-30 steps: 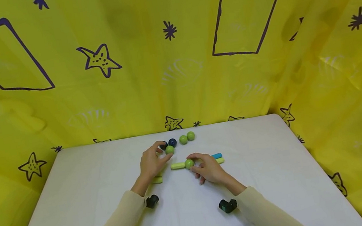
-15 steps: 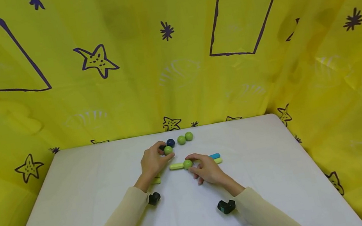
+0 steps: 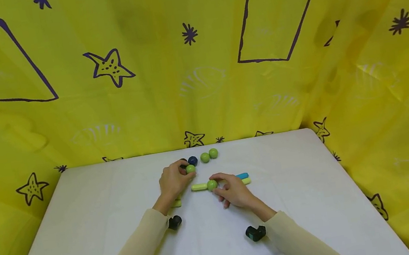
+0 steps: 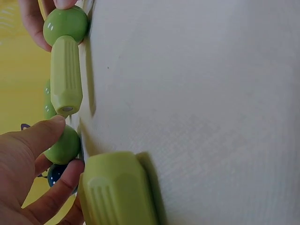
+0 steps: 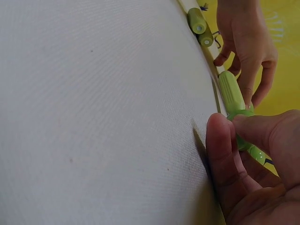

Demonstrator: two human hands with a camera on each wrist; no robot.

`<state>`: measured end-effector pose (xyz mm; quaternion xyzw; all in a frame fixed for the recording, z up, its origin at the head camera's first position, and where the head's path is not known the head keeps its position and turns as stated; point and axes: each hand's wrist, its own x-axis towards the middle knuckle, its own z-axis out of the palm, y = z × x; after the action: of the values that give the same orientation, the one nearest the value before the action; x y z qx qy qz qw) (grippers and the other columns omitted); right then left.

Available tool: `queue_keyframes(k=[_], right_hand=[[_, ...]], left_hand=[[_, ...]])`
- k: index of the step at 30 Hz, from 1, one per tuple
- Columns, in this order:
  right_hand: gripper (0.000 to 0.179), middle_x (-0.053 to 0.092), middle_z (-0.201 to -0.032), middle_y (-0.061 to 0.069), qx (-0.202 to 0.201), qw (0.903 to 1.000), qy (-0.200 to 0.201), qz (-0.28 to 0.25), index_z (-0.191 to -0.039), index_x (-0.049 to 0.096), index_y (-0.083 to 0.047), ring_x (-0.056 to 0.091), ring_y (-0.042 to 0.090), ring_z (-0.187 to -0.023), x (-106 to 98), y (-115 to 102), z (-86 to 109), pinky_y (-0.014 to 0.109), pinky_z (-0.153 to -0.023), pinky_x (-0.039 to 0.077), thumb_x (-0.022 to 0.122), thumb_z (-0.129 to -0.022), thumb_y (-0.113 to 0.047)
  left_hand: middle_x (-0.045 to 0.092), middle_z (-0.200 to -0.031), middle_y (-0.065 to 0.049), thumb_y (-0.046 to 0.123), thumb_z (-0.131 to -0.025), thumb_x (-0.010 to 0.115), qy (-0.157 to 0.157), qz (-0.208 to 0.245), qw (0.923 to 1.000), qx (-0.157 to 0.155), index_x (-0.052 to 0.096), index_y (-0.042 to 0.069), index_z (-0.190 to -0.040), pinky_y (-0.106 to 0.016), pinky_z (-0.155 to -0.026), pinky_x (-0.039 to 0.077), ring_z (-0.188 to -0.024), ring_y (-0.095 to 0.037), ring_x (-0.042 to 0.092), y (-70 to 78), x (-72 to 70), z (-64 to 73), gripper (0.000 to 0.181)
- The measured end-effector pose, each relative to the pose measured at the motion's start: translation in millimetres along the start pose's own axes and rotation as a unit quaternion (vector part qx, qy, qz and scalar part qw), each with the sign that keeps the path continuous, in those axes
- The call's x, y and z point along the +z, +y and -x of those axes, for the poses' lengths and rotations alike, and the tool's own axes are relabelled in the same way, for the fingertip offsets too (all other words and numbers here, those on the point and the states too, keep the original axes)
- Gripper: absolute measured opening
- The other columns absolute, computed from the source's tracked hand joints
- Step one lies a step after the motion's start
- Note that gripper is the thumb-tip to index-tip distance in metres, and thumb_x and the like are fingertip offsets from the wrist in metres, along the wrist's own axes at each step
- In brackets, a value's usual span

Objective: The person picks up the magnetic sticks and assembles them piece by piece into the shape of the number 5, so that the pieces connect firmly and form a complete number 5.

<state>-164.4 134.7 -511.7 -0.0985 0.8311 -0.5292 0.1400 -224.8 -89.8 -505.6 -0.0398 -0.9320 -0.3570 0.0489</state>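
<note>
My left hand (image 3: 173,180) pinches a green ball (image 3: 190,169) between thumb and fingers at the back of the table. Thumb and fingertips of my right hand (image 3: 235,190) hold another green ball (image 3: 212,184). From that second ball a ridged yellow-green stick (image 4: 66,75) sticks out to the left, with a small metal disc in its free end. Ball and stick touch each other. Close by the left hand are a dark blue ball (image 3: 193,161) and a second dark ball, mostly hidden behind its fingers.
Two green balls (image 3: 205,157) sit at the back. A blue stick (image 3: 242,176) and a yellow-green one (image 3: 246,181) lie behind the right hand. Two yellow-green sticks (image 5: 197,21) lie by the left wrist. Yellow patterned cloth (image 3: 169,106) hangs behind the white table (image 3: 295,166).
My left hand's thumb and fingers have closed in on the green ball near the dark balls. My right hand keeps its grip on the ball with the stick, almost still.
</note>
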Motion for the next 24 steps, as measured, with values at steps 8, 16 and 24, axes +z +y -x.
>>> queue_keyframes(k=[8,16,24], right_hand=[[0.04,0.064,-0.065,0.007,-0.004,1.0,0.0,0.0,-0.139,0.06,-0.011,0.057,0.016,-0.041,-0.3,0.3,-0.3,0.034,-0.045,0.052,0.068,-0.1,-0.009],[0.04,0.064,-0.064,0.006,-0.002,1.0,-0.002,0.002,-0.139,0.059,-0.011,0.057,0.016,-0.041,-0.3,1.0,-1.0,0.033,-0.044,0.052,0.067,-0.1,-0.009],[0.04,0.064,-0.064,0.006,-0.001,1.0,-0.001,0.006,-0.139,0.059,-0.011,0.057,0.016,-0.041,-0.9,0.3,-1.1,0.032,-0.044,0.052,0.067,-0.1,-0.01]], left_hand=[[0.072,-0.083,0.003,0.035,-0.084,0.085,-0.011,0.0,0.9999,-0.004,0.076,0.017,-0.115,-0.04,-0.066,0.05,-0.077,-0.017,0.063,-1.2,-1.0,-1.0,0.037],[0.073,-0.085,-0.001,0.03,-0.085,0.085,-0.029,0.028,0.9991,0.012,0.078,0.016,-0.113,-0.036,-0.064,0.05,-0.077,-0.019,0.063,-3.6,-5.9,1.3,0.033],[0.073,-0.084,0.0,0.027,-0.086,0.085,-0.032,0.059,0.9963,0.054,0.079,0.015,-0.113,-0.033,-0.066,0.048,-0.075,-0.017,0.061,-15.1,-12.1,3.2,0.03]])
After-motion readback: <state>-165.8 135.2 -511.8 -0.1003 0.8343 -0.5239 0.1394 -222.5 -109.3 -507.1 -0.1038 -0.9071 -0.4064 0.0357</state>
